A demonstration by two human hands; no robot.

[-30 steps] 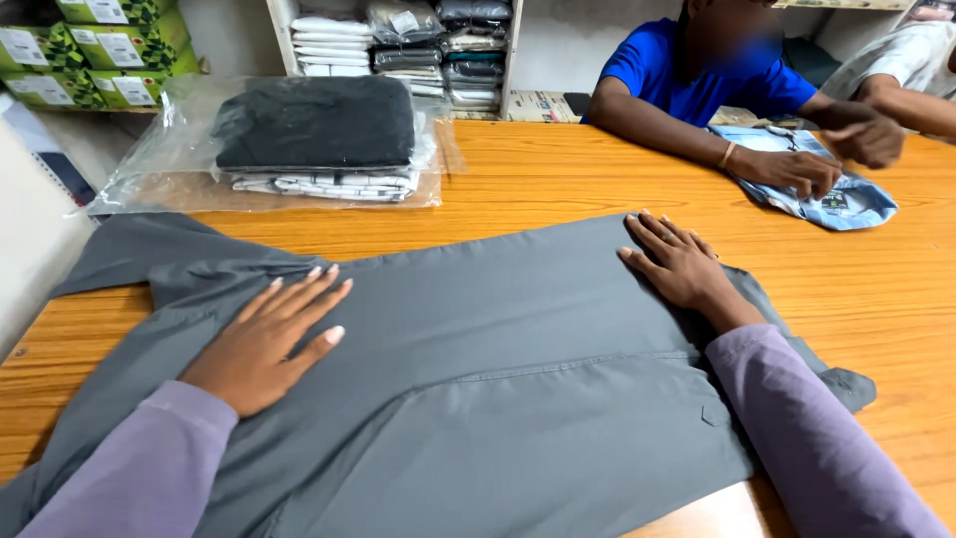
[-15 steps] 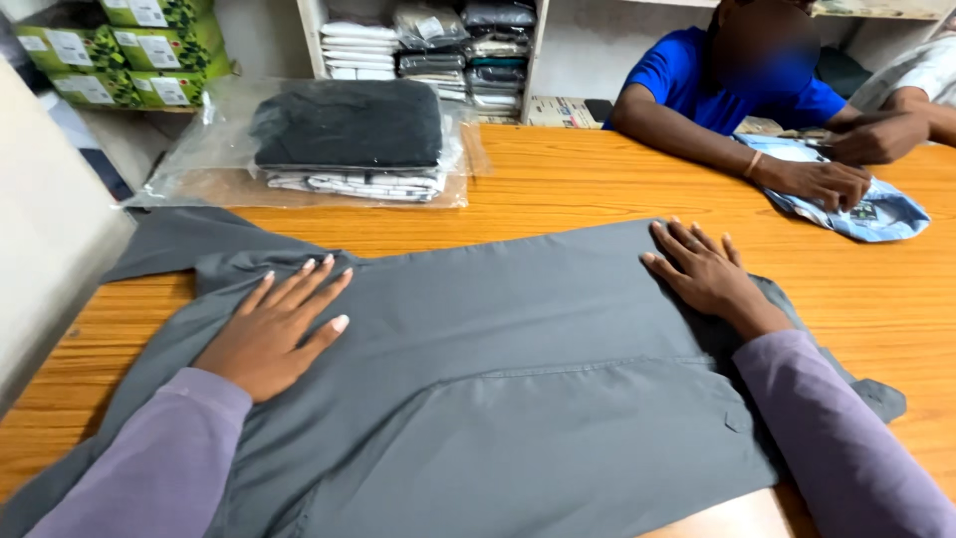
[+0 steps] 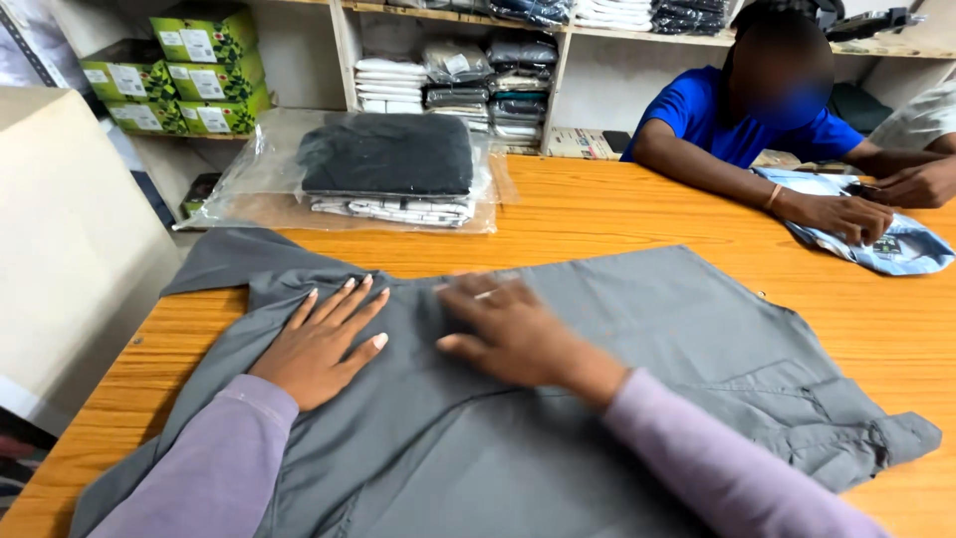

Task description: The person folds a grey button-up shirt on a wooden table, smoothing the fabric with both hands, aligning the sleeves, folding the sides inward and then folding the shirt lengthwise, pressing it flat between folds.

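Observation:
A grey shirt point(image 3: 637, 329) lies spread flat on the wooden table point(image 3: 617, 214), its sleeve reaching toward the left edge. My left hand point(image 3: 324, 344) rests palm down on the shirt's left part, fingers spread. My right hand point(image 3: 513, 329) is flat on the cloth just right of it, blurred with motion, near the shirt's upper edge. Both hands hold nothing. Lilac sleeves cover my arms.
A stack of folded garments in clear plastic point(image 3: 388, 169) sits at the table's far left. Across the table a person in a blue shirt point(image 3: 742, 125) handles a light blue garment point(image 3: 876, 239). Shelves with folded clothes point(image 3: 488, 75) and green boxes point(image 3: 184, 85) stand behind.
My right hand has swept left across the shirt from its right side to beside my left hand. The left hand has stayed in place. The view has shifted.

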